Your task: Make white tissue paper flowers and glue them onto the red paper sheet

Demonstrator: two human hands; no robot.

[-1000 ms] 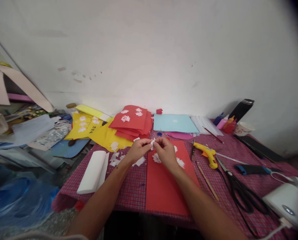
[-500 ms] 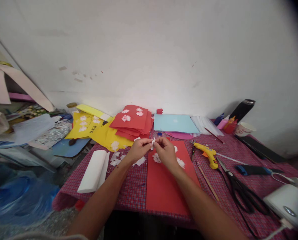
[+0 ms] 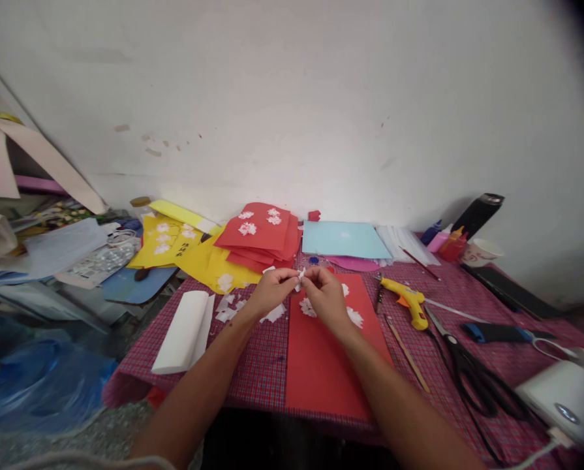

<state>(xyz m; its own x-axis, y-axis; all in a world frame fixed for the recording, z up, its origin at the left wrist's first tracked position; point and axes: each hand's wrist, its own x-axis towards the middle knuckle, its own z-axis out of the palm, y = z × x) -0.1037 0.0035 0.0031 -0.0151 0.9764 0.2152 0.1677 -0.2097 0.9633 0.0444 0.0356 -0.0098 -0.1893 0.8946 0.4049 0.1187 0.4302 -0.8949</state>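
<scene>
Between the fingertips of both hands is a small crumpled piece of white paper point(image 3: 300, 279). My left hand point(image 3: 273, 290) pinches it from the left, and my right hand point(image 3: 325, 297) pinches it from the right. Both are held over the top of a red paper sheet point(image 3: 333, 372), which bears several white paper flowers point(image 3: 354, 317), partly covered by my right hand. Torn white paper scraps point(image 3: 227, 314) lie on the cloth left of my left hand. A folded white paper roll point(image 3: 181, 333) rests farther left.
Red sheets with flowers point(image 3: 257, 228) and yellow sheets point(image 3: 201, 261) are stacked at the back. Light blue paper point(image 3: 345, 240) lies beside them. On the right are a yellow glue gun point(image 3: 405, 300), black scissors point(image 3: 477, 375), a wooden stick point(image 3: 408, 356), a utility knife point(image 3: 497, 333) and a white box point(image 3: 563, 398).
Both hands keep pinching the white paper at nearly the same spot, with only slight finger movement. The camera view has shifted very slightly.
</scene>
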